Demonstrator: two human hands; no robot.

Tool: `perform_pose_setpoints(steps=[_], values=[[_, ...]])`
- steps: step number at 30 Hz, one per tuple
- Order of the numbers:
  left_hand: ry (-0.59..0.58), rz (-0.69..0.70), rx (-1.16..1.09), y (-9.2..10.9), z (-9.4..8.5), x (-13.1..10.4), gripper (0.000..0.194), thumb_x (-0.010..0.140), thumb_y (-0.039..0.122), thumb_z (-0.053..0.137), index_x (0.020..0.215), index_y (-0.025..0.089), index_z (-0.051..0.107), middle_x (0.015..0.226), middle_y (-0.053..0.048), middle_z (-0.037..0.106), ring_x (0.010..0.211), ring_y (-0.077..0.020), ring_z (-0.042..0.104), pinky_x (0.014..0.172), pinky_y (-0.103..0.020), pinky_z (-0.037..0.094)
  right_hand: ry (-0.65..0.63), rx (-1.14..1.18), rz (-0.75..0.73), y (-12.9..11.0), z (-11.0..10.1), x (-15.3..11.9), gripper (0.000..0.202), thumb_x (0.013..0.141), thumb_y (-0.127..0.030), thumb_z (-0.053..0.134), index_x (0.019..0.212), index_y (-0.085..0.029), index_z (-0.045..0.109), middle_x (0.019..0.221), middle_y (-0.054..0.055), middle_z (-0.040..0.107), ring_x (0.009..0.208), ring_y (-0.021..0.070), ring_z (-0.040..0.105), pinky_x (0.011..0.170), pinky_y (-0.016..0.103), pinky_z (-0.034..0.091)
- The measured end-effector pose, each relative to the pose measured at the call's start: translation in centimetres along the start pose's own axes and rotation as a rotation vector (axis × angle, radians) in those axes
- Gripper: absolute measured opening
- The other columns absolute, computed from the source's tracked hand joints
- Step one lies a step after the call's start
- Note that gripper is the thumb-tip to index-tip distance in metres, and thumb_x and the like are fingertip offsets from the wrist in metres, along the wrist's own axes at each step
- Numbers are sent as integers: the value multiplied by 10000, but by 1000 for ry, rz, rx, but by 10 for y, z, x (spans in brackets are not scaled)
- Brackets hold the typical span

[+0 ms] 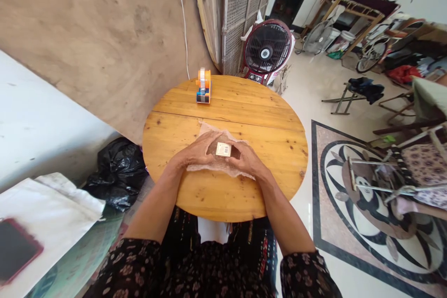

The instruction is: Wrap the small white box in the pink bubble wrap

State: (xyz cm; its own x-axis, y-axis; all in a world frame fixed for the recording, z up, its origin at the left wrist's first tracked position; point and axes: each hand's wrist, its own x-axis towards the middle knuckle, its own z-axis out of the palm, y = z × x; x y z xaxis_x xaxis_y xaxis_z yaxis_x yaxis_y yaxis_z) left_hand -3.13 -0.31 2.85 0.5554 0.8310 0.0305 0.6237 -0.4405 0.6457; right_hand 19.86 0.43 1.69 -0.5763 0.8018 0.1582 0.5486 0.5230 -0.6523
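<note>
A small brown box [218, 152] with a cream label and barcode on its top lies on a sheet of clear bubble wrap [209, 167]. The sheet is spread over the round wooden table [223, 200]. My left hand [201, 147] curves around the box's left side, thumb towards me and fingers at the far side. From the right, my right hand [247, 157] grips the box in the same way. Parts of the box and the wrap are hidden under both hands.
An orange and blue tape dispenser [203, 88] stands near the table's far edge. Behind the table is an electric fan [267, 51]. A black plastic bag [118, 172] sits to the left, and a folding stool [345, 98] stands on the floor at right.
</note>
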Motion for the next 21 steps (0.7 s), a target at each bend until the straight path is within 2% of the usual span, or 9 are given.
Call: perform_pose_setpoints(steps=[7, 14, 17, 21], values=[[-6, 18, 49, -3, 2, 1, 824, 690, 208, 530, 1471, 149, 271, 1530, -142, 316, 1408, -310, 296, 1159, -491, 256, 7, -16, -3, 0, 0, -1, 552, 722, -276, 687, 1252, -166, 584, 1234, 127, 642, 1116, 293, 589, 969, 435, 431], [-13, 16, 56, -9, 5, 3, 840, 667, 202, 524, 1468, 139, 279, 1531, -144, 316, 1396, -332, 308, 1146, -508, 271, -30, -7, 23, -7, -5, -3, 530, 736, -254, 657, 1258, -204, 581, 1155, 105, 664, 1049, 287, 597, 905, 424, 458], [6, 3, 33, -7, 4, 3, 825, 666, 204, 518, 1459, 149, 301, 1527, -132, 332, 1397, -323, 315, 1150, -502, 272, -33, 6, 10, -6, -6, -4, 557, 759, -265, 637, 1305, -211, 543, 1217, 109, 636, 1100, 293, 575, 940, 444, 444], [55, 8, -55, -7, 2, 2, 800, 695, 246, 519, 1456, 101, 319, 1528, -150, 330, 1396, -319, 327, 1161, -466, 270, -55, 59, -1, -3, -7, -5, 650, 759, -301, 668, 1376, -228, 475, 1345, 120, 561, 1208, 319, 522, 1018, 490, 398]])
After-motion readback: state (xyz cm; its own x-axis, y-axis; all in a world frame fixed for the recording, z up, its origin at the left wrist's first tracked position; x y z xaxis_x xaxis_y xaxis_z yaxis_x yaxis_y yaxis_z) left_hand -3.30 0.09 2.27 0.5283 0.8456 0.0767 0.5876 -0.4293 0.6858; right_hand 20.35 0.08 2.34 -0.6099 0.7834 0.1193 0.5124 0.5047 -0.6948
